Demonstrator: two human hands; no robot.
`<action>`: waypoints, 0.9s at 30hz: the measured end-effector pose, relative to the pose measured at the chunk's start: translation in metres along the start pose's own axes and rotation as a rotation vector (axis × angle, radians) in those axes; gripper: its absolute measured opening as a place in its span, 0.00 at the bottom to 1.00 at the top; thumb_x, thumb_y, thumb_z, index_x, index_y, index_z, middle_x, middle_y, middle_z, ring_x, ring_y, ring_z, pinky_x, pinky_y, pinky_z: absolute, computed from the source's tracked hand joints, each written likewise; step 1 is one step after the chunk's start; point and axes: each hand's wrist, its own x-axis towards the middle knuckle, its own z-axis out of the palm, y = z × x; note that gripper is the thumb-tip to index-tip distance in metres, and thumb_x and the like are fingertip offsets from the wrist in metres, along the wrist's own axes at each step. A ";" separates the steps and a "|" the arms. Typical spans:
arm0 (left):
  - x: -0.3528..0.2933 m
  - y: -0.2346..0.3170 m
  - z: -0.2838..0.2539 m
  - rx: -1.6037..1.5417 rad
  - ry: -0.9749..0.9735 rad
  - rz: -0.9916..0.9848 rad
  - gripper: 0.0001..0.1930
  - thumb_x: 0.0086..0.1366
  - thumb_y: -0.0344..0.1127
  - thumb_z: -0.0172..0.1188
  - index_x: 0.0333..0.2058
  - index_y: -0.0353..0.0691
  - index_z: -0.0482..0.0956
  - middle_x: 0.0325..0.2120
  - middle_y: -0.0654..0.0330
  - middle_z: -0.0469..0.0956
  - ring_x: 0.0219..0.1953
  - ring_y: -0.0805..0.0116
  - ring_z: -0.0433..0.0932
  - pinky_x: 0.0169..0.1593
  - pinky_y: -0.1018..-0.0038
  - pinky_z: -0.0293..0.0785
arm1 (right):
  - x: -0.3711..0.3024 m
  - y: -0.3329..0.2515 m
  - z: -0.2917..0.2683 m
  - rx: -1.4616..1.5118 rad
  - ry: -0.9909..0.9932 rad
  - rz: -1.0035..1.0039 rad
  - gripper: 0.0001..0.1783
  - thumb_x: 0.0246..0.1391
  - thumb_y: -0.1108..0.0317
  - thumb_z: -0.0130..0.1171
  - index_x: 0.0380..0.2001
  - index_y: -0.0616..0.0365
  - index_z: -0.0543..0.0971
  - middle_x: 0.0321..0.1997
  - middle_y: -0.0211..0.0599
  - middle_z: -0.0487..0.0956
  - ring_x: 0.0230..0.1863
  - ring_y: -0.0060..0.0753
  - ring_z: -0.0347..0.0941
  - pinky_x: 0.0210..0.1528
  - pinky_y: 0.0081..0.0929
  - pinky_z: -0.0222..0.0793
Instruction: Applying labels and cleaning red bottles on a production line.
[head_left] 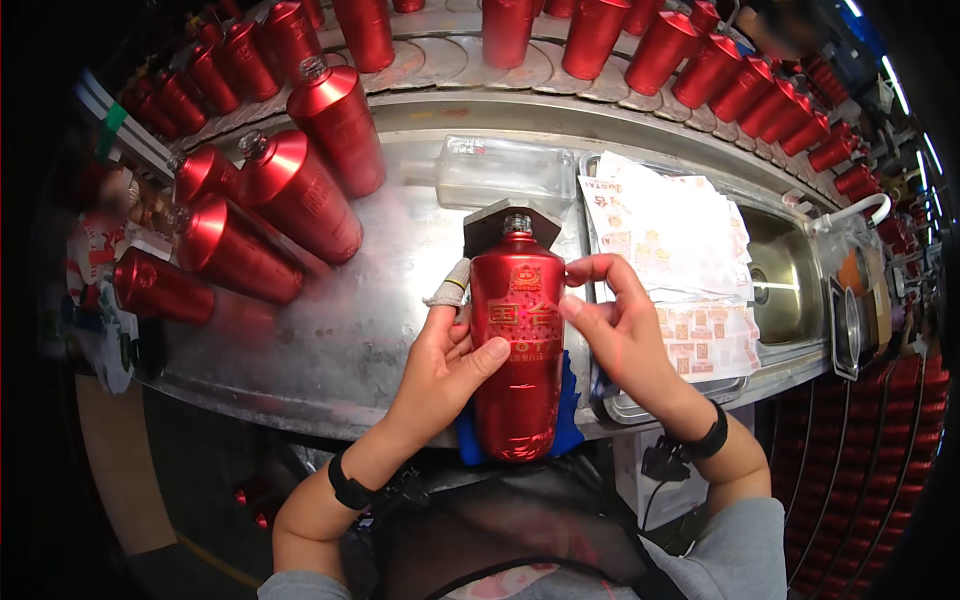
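A glossy red bottle [518,400] with gold lettering and an uncapped clear glass neck leans in front of me at the table's near edge, over a blue cloth [571,405]. My left hand [432,370] grips its left side, thumb across the front; a pale finger cot covers one fingertip. At the bottle's upper right side is my right hand [632,335], curled, with index fingertip and thumb against the edge of the printed front. Any film between those fingers is too small to make out. A dark angular block [484,228] sits behind the bottle's neck.
Several red bottles [300,195] stand on the metal table at left. A clear rectangular bottle [505,172] lies behind the block. Printed sheets [665,225] lie at right, beside a metal sink [785,270] with a white tap [860,208]. More red bottles line a curved conveyor [440,65].
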 end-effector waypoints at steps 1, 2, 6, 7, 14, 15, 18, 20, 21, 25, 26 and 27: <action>-0.001 0.001 0.000 -0.011 -0.011 -0.001 0.44 0.68 0.36 0.61 0.72 0.39 0.40 0.61 0.49 0.66 0.60 0.64 0.71 0.63 0.69 0.66 | -0.004 0.001 0.001 0.002 0.005 0.006 0.23 0.57 0.65 0.65 0.50 0.64 0.70 0.47 0.33 0.74 0.23 0.08 0.59 0.25 0.13 0.59; -0.001 0.001 0.000 -0.011 -0.015 -0.008 0.44 0.68 0.36 0.61 0.72 0.39 0.40 0.61 0.49 0.66 0.60 0.64 0.71 0.63 0.69 0.66 | -0.007 0.001 0.003 -0.037 0.002 -0.021 0.26 0.55 0.64 0.67 0.51 0.64 0.69 0.49 0.34 0.73 0.23 0.08 0.58 0.24 0.12 0.58; -0.001 0.002 -0.004 -0.024 -0.011 -0.025 0.44 0.67 0.35 0.61 0.72 0.39 0.39 0.63 0.49 0.63 0.61 0.65 0.70 0.63 0.69 0.66 | -0.008 0.004 0.009 -0.052 -0.010 -0.026 0.34 0.49 0.61 0.73 0.54 0.62 0.66 0.53 0.35 0.69 0.21 0.08 0.54 0.22 0.12 0.56; 0.000 0.002 -0.005 -0.021 -0.015 -0.036 0.44 0.67 0.35 0.61 0.72 0.39 0.39 0.63 0.49 0.63 0.61 0.65 0.69 0.64 0.69 0.65 | -0.009 0.003 0.009 -0.048 -0.013 -0.015 0.35 0.48 0.61 0.73 0.54 0.62 0.66 0.53 0.35 0.69 0.21 0.08 0.54 0.22 0.12 0.55; 0.000 -0.001 -0.006 -0.052 -0.033 -0.051 0.44 0.68 0.34 0.60 0.72 0.39 0.39 0.64 0.49 0.61 0.63 0.65 0.67 0.65 0.69 0.63 | -0.006 -0.003 0.008 -0.028 0.006 0.025 0.32 0.49 0.62 0.72 0.53 0.60 0.67 0.46 0.31 0.71 0.20 0.06 0.55 0.21 0.12 0.53; -0.001 -0.001 -0.006 -0.064 -0.027 -0.040 0.44 0.68 0.33 0.60 0.72 0.39 0.39 0.64 0.49 0.61 0.63 0.65 0.67 0.66 0.69 0.62 | 0.000 -0.008 0.006 -0.014 0.018 0.110 0.31 0.49 0.62 0.72 0.52 0.60 0.68 0.41 0.28 0.72 0.20 0.06 0.56 0.21 0.12 0.53; -0.002 0.000 -0.003 -0.073 -0.013 -0.032 0.44 0.68 0.32 0.60 0.72 0.39 0.39 0.64 0.49 0.61 0.63 0.65 0.66 0.66 0.69 0.62 | 0.019 -0.009 0.010 0.012 0.047 0.127 0.28 0.50 0.63 0.71 0.50 0.58 0.70 0.32 0.23 0.72 0.20 0.06 0.57 0.21 0.12 0.53; -0.001 0.000 -0.002 -0.071 -0.009 -0.029 0.43 0.68 0.32 0.60 0.72 0.38 0.39 0.64 0.49 0.61 0.63 0.65 0.67 0.66 0.69 0.63 | 0.026 -0.006 0.019 -0.007 0.067 0.074 0.25 0.49 0.62 0.72 0.47 0.59 0.73 0.34 0.26 0.74 0.21 0.08 0.60 0.22 0.13 0.57; -0.001 -0.001 -0.003 -0.077 -0.002 -0.041 0.43 0.68 0.31 0.60 0.72 0.38 0.39 0.64 0.49 0.61 0.63 0.65 0.66 0.66 0.69 0.63 | 0.028 -0.003 0.022 -0.010 0.065 0.073 0.25 0.49 0.62 0.72 0.47 0.59 0.73 0.34 0.26 0.74 0.21 0.08 0.60 0.22 0.13 0.57; 0.001 -0.003 -0.005 -0.098 0.004 -0.053 0.43 0.68 0.30 0.60 0.72 0.38 0.39 0.64 0.50 0.61 0.63 0.66 0.66 0.65 0.70 0.65 | 0.030 -0.003 0.027 -0.135 0.116 0.047 0.25 0.48 0.60 0.73 0.44 0.61 0.74 0.46 0.35 0.73 0.23 0.14 0.64 0.28 0.17 0.66; 0.001 -0.003 -0.006 -0.100 0.006 -0.053 0.43 0.68 0.30 0.60 0.72 0.38 0.39 0.64 0.50 0.61 0.63 0.66 0.66 0.65 0.70 0.65 | 0.031 -0.003 0.027 -0.147 0.122 0.030 0.26 0.47 0.60 0.73 0.44 0.61 0.74 0.46 0.35 0.73 0.24 0.14 0.64 0.28 0.17 0.66; 0.001 -0.002 -0.006 -0.107 0.012 -0.055 0.44 0.68 0.30 0.60 0.72 0.38 0.39 0.64 0.50 0.61 0.63 0.66 0.66 0.65 0.70 0.65 | 0.032 -0.003 0.028 -0.161 0.129 0.014 0.26 0.47 0.60 0.73 0.44 0.61 0.74 0.45 0.34 0.73 0.24 0.13 0.64 0.28 0.17 0.66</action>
